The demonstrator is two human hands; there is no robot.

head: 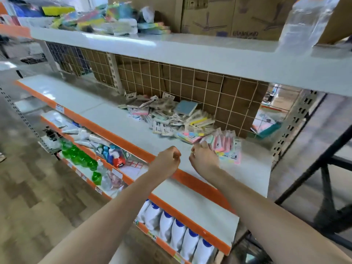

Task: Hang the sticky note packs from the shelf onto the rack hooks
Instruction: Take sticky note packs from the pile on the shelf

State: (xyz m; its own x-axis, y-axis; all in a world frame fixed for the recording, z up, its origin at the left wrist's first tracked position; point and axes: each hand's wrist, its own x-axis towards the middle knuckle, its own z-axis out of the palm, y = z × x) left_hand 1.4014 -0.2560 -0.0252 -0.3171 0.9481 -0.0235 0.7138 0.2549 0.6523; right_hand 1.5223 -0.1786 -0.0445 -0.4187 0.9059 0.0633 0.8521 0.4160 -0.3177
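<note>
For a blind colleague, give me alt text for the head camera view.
Two bare hands reach over a grey shelf: the right hand touches pastel sticky note packs, the left hand is curled beside it. More packs lie heaped before a wire grid.

no legible txt, carton [209, 16] print too blurred

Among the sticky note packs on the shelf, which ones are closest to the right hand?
The fanned row of pink and pastel packs at the pile's near right end, directly beyond the right hand. The blue square pad and the other packs lie farther back toward the wire grid.
</note>
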